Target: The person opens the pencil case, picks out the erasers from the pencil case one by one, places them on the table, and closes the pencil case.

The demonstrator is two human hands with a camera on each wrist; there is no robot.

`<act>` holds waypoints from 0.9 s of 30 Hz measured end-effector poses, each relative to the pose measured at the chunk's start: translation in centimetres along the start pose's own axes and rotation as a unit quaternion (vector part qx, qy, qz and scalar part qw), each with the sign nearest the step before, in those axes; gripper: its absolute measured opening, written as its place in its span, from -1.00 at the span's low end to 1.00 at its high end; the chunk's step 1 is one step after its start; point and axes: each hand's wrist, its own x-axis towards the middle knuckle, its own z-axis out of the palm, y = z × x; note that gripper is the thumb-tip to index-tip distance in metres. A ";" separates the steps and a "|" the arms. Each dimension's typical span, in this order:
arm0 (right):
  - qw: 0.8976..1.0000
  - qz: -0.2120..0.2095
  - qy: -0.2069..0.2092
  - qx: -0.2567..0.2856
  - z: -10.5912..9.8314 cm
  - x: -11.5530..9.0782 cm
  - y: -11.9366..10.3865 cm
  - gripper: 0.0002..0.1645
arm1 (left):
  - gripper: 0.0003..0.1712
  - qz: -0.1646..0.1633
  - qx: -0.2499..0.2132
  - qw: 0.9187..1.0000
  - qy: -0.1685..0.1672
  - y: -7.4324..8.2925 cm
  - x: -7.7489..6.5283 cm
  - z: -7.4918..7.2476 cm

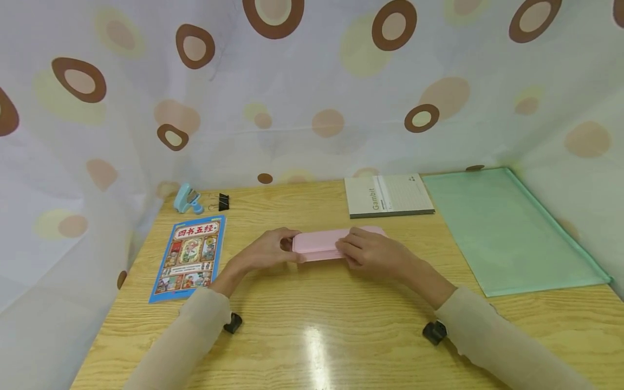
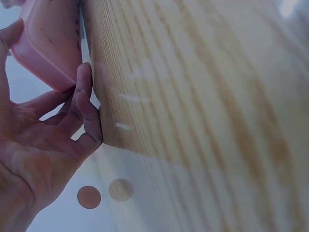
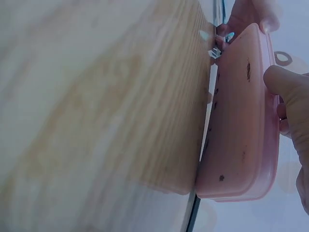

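Note:
A pink plastic pencil case (image 1: 319,242) lies lengthwise in the middle of the table, its lid down. At its left end my left hand (image 1: 265,251) holds it, thumb on the near side and fingers around the far side. The left wrist view shows this thumb and the fingers about the corner of the case (image 2: 53,48). My right hand (image 1: 377,254) is at the case's right half, its curled fingers over the top. In the right wrist view the right thumb presses the lid's edge, and dark marks dot the side of the case (image 3: 234,130).
A blue-bordered picture book (image 1: 190,257) lies on the left. Behind it are a light-blue gadget (image 1: 186,199) and a black binder clip (image 1: 223,202). A notebook (image 1: 390,195) lies at the back, with a green translucent folder (image 1: 512,233) to its right. Patterned curtain (image 1: 292,135) surrounds the table.

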 end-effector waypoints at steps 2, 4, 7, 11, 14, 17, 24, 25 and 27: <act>1.000 -0.016 -0.005 -0.025 -0.1 0.2 0.0 -0.65 | -0.25 0.004 0.001 1.000 -0.002 -0.1 0.0 0.0; 0.998 -0.036 -0.008 -0.056 -0.2 0.2 0.1 -0.74 | -0.24 0.005 0.000 1.000 -0.003 -0.1 0.1 0.1; 0.994 -0.058 -0.006 -0.090 -0.1 0.3 0.2 -0.79 | -0.23 0.003 -0.001 1.000 -0.003 -0.1 0.1 0.1; 0.991 -0.076 0.007 -0.111 0.2 0.3 0.4 -0.56 | -0.25 -0.003 -0.005 1.000 -0.002 0.0 0.1 0.2; 0.990 -0.081 0.020 -0.115 0.4 0.3 0.4 -0.53 | -0.26 -0.005 -0.011 1.000 -0.003 0.1 0.1 0.2; 0.989 -0.081 0.032 -0.120 0.4 0.4 0.5 -0.54 | -0.27 -0.001 -0.018 1.000 -0.003 0.1 0.1 0.1; 0.998 -0.016 0.059 -0.022 0.6 0.0 0.8 -0.72 | -0.25 -0.001 -0.018 1.000 0.000 0.1 0.0 0.1; 0.998 0.003 0.057 0.002 0.6 -0.2 0.9 -0.76 | -0.24 -0.002 -0.020 1.000 0.000 0.2 0.0 0.1; 0.996 0.055 0.048 0.058 0.4 -0.8 1.0 -0.76 | -0.23 -0.003 -0.021 1.000 0.001 0.1 0.0 0.2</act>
